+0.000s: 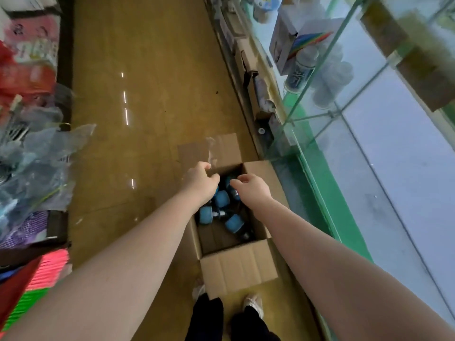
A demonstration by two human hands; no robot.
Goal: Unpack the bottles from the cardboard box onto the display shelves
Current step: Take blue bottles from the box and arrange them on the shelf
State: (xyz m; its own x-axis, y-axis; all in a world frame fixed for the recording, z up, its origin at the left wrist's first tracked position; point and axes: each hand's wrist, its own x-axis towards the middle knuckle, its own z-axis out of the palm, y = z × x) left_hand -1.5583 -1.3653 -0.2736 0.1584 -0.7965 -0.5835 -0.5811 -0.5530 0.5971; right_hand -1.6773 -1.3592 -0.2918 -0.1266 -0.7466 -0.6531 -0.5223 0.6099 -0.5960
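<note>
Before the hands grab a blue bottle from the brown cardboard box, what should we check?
1. Brown cardboard box flaps open: ok.
2. Blue-labelled bottles still inside: ok, several lie loose.
3. Left hand free: ok, fingers loosely curled, holding nothing.
4. Right hand free: ok, over the box, holding nothing.
5. Room on the glass display shelves: ok, the nearest shelf looks bare.
6. Bottle caps tight: cannot tell.
</note>
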